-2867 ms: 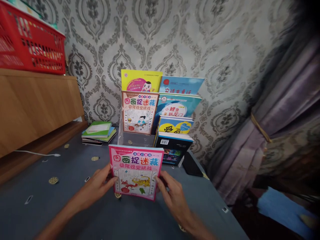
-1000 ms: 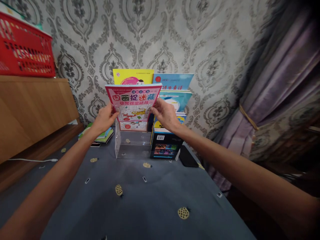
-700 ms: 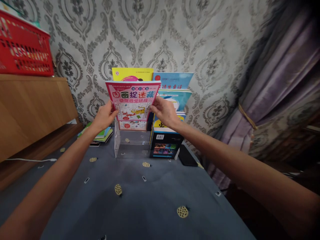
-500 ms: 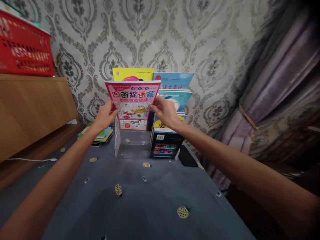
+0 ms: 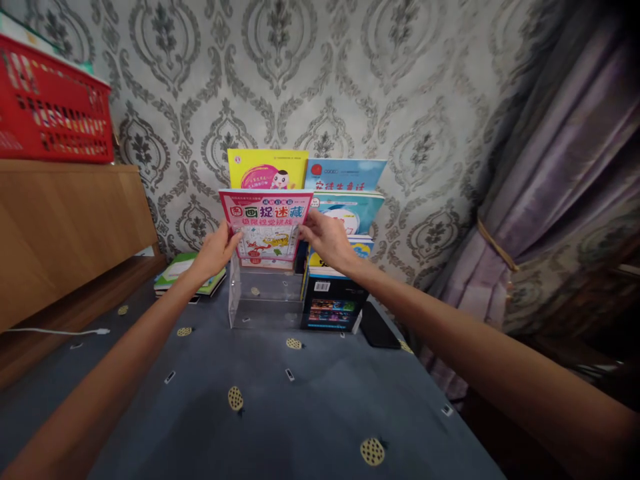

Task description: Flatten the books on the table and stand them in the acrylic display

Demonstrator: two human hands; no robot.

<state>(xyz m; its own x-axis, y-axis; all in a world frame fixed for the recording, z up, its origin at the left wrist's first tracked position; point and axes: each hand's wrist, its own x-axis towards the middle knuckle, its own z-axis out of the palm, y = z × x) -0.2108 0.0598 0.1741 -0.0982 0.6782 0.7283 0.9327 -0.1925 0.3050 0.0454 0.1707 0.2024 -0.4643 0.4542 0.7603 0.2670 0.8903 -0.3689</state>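
Observation:
Between my two hands is a pink picture book (image 5: 267, 220), its cover facing me. My left hand (image 5: 214, 252) pinches its left edge, and my right hand (image 5: 326, 239) grips the right edge. The book stands over the left column of a clear stepped book rack (image 5: 265, 313), in front of a yellow book (image 5: 265, 167). Whether its lower edge rests on a step I cannot tell. To the right, the rack's other column bears a blue book (image 5: 345, 173), a teal book (image 5: 367, 207) and a black book (image 5: 333, 303) at the front.
A small stack of books (image 5: 175, 270) lies left of the rack. A black flat object (image 5: 377, 325) lies to its right. On the left stand a wooden cabinet (image 5: 70, 227) with a red basket (image 5: 60, 107) and a white cable (image 5: 60, 331). A purple curtain (image 5: 560, 200) hangs at the right.
The pink book has gone down and back in my hands, uncovering more of the yellow book behind it. The whole view has shifted slightly.

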